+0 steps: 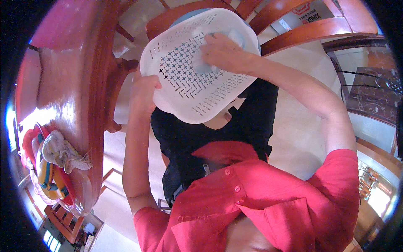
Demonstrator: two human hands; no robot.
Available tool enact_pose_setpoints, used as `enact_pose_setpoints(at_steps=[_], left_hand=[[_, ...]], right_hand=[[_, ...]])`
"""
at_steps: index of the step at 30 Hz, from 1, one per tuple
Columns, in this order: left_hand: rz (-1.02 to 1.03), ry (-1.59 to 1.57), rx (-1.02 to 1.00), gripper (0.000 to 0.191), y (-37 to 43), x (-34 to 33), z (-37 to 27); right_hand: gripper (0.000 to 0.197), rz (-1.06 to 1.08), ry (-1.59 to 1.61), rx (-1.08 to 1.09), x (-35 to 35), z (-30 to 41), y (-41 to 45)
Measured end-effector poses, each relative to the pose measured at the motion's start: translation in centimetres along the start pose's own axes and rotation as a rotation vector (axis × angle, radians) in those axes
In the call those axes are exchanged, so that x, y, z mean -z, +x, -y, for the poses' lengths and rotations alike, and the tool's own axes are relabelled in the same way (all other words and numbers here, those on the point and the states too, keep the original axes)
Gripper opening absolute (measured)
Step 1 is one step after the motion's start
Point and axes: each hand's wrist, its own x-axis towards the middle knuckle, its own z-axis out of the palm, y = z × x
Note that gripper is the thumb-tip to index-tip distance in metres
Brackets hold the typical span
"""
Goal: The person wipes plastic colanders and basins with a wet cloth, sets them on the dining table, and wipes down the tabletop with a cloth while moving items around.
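Observation:
A white plastic colander basket [185, 104] with cross-shaped and slotted holes is held tilted in front of me, above my knees. My left hand [148, 88] grips its left rim, with the thumb over the edge. Inside the basket my right hand [222, 52] presses a pale, wadded cloth [201, 64] against the perforated bottom; the cloth is blurred and partly hidden by the fingers. A blue-grey rounded edge [189, 14] shows behind the basket's far rim, and what it belongs to is mostly hidden.
At the left stands a glossy wooden table [75, 78]. Near its edge lie a whitish knitted glove [61, 151] and a yellow item with blue straps [52, 181]. A wooden chair [308, 31] is beyond the basket. Dark patterned furniture [371, 91] stands at the right.

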Motion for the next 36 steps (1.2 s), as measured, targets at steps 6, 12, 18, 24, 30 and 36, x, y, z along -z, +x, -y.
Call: enact_pose_setpoints(at_steps=[6,12,18,24,30,36], left_hand=[[0.032,0.023,-0.094,0.066,-2.8,-2.1,-2.5],[0.054,-0.102,-0.246,0.074,-3.5,-2.7,-2.9],[-0.024,-0.288,-0.259,0.072,-3.4,-2.6,-2.4],[-0.131,-0.263,-0.211,0.071,-3.0,-3.3,-0.8],[-0.039,-0.212,-0.114,0.072,-2.7,-3.8,0.3],[0.004,-0.185,-0.265,0.070,-2.7,-5.0,-0.9]], right_hand=[[0.034,-0.235,-0.565,0.024,-1.8,-4.9,-0.3],[0.030,-0.051,-0.085,-0.432,-3.8,-2.1,-1.5],[0.025,0.144,0.453,-0.800,-3.1,3.5,-1.3],[0.045,0.009,1.113,-0.531,0.8,10.2,4.1],[0.049,-0.537,1.393,-0.699,-1.0,9.3,4.9],[0.045,-0.572,0.662,-0.558,-0.3,6.1,4.4]])
